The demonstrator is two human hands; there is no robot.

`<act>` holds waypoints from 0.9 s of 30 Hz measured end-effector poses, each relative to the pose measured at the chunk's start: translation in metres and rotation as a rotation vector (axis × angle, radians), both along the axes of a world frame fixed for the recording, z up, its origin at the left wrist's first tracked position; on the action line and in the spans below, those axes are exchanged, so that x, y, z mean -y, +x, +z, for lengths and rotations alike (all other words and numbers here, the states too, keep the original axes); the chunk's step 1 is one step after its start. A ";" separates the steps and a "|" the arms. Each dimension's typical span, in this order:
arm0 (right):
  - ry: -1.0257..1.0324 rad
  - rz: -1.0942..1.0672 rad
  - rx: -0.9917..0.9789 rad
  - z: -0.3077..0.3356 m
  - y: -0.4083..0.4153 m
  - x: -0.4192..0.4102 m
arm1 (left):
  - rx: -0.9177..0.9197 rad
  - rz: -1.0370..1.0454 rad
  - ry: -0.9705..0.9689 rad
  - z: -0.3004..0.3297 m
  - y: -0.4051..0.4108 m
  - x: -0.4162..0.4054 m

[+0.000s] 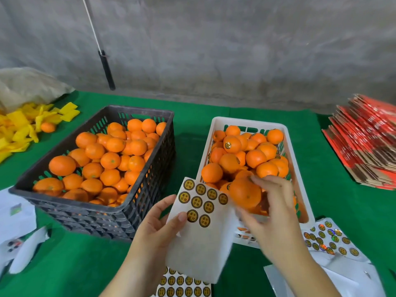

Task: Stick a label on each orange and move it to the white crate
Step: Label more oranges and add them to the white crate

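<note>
Right fingers (258, 182) curled over the top of an orange (245, 192), gripping it just above the near end of the white crate (216, 125); right hand (272, 211) blurred, wrist angled in from the lower right. Left thumb (182, 217) pressed flat on a label sheet (201, 228), the other left fingers hidden behind the paper, pinching it upright; left hand (156, 224) reaching up from the bottom edge. Nine round gold labels on the sheet's upper part, lower part bare. White crate heaped with oranges, some labelled; black crate (150, 189) to its left, also full of oranges. Both on a green table cover (85, 264). More label sheets (327, 239) near right, red cardboard stack (368, 142) far right, yellow packets (21, 129) far left, grey wall (214, 50) behind.
</note>
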State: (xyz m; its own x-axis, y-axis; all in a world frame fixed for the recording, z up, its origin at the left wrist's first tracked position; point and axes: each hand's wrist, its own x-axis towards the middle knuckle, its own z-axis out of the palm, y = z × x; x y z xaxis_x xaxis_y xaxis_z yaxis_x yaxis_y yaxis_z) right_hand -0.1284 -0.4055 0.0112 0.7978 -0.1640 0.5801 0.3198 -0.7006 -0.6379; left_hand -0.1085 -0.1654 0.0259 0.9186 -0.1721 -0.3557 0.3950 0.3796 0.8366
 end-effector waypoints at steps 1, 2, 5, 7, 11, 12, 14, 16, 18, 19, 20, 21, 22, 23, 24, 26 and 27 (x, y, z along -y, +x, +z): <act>-0.045 -0.099 -0.069 -0.007 0.010 0.010 | 0.003 -0.017 0.024 -0.001 0.000 -0.001; -0.097 -0.164 -0.179 -0.013 0.019 0.018 | 0.016 -0.042 0.059 -0.002 -0.001 -0.002; -0.250 -0.171 -0.629 -0.029 0.031 0.033 | 0.088 -0.139 0.200 -0.007 -0.005 -0.003; -0.409 -0.260 -0.697 -0.034 0.029 0.036 | 0.128 -0.171 0.236 -0.007 -0.005 -0.004; -0.519 -0.400 -0.674 -0.032 0.014 0.026 | 0.193 -0.269 0.235 -0.008 -0.003 -0.010; -0.405 -0.359 -0.616 -0.029 0.009 0.019 | 0.221 -0.306 0.231 -0.007 -0.001 -0.012; -0.023 -0.148 -0.507 -0.020 0.000 -0.004 | 0.278 -0.379 0.211 -0.004 0.005 -0.017; 0.507 0.271 -0.552 -0.010 -0.007 -0.030 | 0.319 -0.390 0.183 0.002 0.014 -0.022; 0.829 0.464 -0.588 -0.006 -0.009 -0.048 | 0.346 -0.342 0.175 0.009 0.028 -0.027; 0.881 0.462 -0.563 -0.007 -0.008 -0.052 | 0.364 -0.333 0.184 0.012 0.037 -0.030; 0.873 0.422 -0.518 -0.006 -0.005 -0.057 | 0.397 -0.328 0.221 0.014 0.047 -0.032; 0.872 0.391 -0.460 -0.005 -0.002 -0.060 | 0.443 -0.309 0.287 0.014 0.061 -0.036; 0.892 0.363 -0.423 -0.005 0.002 -0.063 | 0.498 -0.257 0.380 0.012 0.077 -0.042; 0.935 0.336 -0.410 -0.005 0.006 -0.063 | 0.553 -0.174 0.515 0.007 0.097 -0.050; 0.982 0.314 -0.408 -0.004 0.008 -0.063 | 0.605 -0.094 0.729 -0.001 0.121 -0.062; 1.062 0.287 -0.421 -0.005 0.011 -0.062 | 0.612 -0.063 1.296 -0.021 0.173 -0.092; 1.088 0.284 -0.432 -0.007 0.012 -0.061 | 0.481 -0.184 1.576 -0.032 0.197 -0.111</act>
